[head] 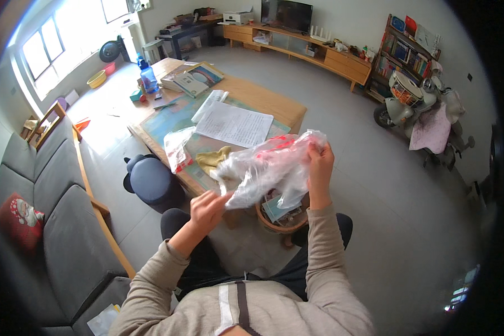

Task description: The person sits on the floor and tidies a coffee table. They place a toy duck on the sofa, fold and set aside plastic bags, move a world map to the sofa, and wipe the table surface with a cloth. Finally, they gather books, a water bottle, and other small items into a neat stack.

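Between my hands a translucent plastic bag with red print is stretched out over the near end of the wooden table. My left hand pinches its lower left edge. The bag's upper right end is gripped by my right hand. Below the bag stands a round basket holding a light blue packet and other items, partly hidden. A yellow-green cloth lies on the table just left of the bag. Another crumpled plastic bag with red print rests near the table's left edge. Printed sheets lie behind.
The wooden table also carries books and a blue water bottle. A dark blue stool stands at its left side, beside a grey sofa. A scooter is parked at the right by a bookshelf.
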The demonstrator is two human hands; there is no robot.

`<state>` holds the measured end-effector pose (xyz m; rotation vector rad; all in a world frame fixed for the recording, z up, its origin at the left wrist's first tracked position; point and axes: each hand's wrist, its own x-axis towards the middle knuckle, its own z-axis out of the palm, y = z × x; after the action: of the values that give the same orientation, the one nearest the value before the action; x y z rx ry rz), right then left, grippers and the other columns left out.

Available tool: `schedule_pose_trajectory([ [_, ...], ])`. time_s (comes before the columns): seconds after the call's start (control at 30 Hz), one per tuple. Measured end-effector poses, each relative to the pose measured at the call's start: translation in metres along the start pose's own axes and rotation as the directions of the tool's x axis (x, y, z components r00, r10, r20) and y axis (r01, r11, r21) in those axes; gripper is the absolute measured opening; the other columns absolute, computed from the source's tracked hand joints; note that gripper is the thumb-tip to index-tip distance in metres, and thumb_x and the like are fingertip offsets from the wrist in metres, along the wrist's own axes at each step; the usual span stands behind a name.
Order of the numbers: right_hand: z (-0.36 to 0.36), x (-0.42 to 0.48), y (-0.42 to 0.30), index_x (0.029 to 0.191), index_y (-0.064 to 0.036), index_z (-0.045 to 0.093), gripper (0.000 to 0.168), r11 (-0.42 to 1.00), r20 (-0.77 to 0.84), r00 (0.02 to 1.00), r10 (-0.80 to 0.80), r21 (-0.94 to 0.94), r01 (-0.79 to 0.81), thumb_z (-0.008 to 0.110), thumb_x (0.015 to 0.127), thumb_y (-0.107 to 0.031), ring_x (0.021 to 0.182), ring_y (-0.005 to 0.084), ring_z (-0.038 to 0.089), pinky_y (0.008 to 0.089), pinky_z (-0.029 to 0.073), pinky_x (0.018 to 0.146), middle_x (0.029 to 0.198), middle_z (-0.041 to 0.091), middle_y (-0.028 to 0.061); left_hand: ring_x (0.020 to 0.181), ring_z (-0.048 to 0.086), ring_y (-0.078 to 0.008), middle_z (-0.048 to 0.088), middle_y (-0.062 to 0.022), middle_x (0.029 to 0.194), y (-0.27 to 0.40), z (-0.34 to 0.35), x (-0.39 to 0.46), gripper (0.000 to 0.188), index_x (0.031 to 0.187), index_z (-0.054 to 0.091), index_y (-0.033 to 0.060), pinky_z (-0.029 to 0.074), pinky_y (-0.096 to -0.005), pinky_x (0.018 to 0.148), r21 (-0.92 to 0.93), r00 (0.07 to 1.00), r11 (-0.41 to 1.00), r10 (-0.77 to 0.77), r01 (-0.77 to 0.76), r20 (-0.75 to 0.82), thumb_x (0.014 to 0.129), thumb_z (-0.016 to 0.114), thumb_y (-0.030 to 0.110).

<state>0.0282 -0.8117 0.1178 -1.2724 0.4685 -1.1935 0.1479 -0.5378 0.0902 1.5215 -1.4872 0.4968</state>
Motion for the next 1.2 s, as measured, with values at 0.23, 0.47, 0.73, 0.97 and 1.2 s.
schedule_pose_trajectory([
  [0.23,-0.007,-0.005,-0.021,0.101,-0.006,0.055,0.011,1.0,0.068,0.998,0.001,-0.014,-0.001,0.054,0.096,-0.015,0.067,0.0026,0.046,0.0195,0.041,0.059,0.084,0.054,-0.0044,0.078,0.061,-0.0211,0.062,-0.0091,0.091,-0.009,0.004,-0.059,0.023,0.112,0.061,0.0053,0.049,-0.0276,0.066,-0.216,0.917,0.892,-0.375,0.398,0.138,0.091,0.055,0.008],
  [0.47,0.008,-0.051,0.013,0.092,-0.009,0.05,0.023,0.957,0.365,0.928,-0.078,-0.235,0.173,0.062,0.08,0.006,0.078,0.0066,0.052,0.0226,0.046,0.068,0.086,0.056,-0.0012,0.103,0.053,-0.0155,0.058,-0.0052,0.113,-0.001,0.013,0.023,0.048,0.132,0.045,0.0035,0.043,-0.0289,0.09,-0.518,0.66,0.413,-0.525,0.749,0.537,0.09,0.064,0.014],
  [0.73,-0.051,-0.032,0.021,0.089,-0.01,0.051,0.014,0.928,0.203,0.949,0.241,0.238,-0.286,0.056,0.087,0.002,0.081,0.0112,0.058,0.0237,0.051,0.075,0.093,0.058,0.0042,0.059,0.041,0.0001,0.05,0.0089,0.07,-0.036,-0.013,-0.036,0.013,0.104,0.06,0.0034,0.034,-0.0186,0.052,-0.815,0.526,0.108,-0.81,0.569,0.26,0.098,0.053,0.012],
  [0.97,0.001,-0.048,-0.001,0.138,-0.005,0.039,0.063,0.972,0.435,0.9,-0.036,-0.193,0.133,0.064,0.091,-0.039,0.11,0.02,0.055,0.0313,0.048,0.093,0.129,0.051,0.016,0.062,0.042,0.0002,0.05,0.0086,0.073,-0.009,-0.017,-0.035,0.014,0.107,0.061,0.0052,0.033,-0.0176,0.055,-0.759,0.623,0.267,-0.749,0.594,0.224,0.096,0.051,0.006],
  [1.2,0.002,-0.021,-0.03,0.133,-0.009,0.051,0.065,0.804,0.448,0.877,-0.171,-0.451,0.387,0.071,0.082,-0.045,0.092,0.0171,0.062,0.0301,0.051,0.081,0.106,0.063,0.0092,0.073,0.05,-0.0152,0.052,-0.0054,0.08,0.008,-0.03,-0.021,0.03,0.1,0.065,-0.003,0.039,-0.0258,0.066,-0.537,0.841,0.657,-0.488,0.529,0.232,0.077,0.05,-0.014],
])
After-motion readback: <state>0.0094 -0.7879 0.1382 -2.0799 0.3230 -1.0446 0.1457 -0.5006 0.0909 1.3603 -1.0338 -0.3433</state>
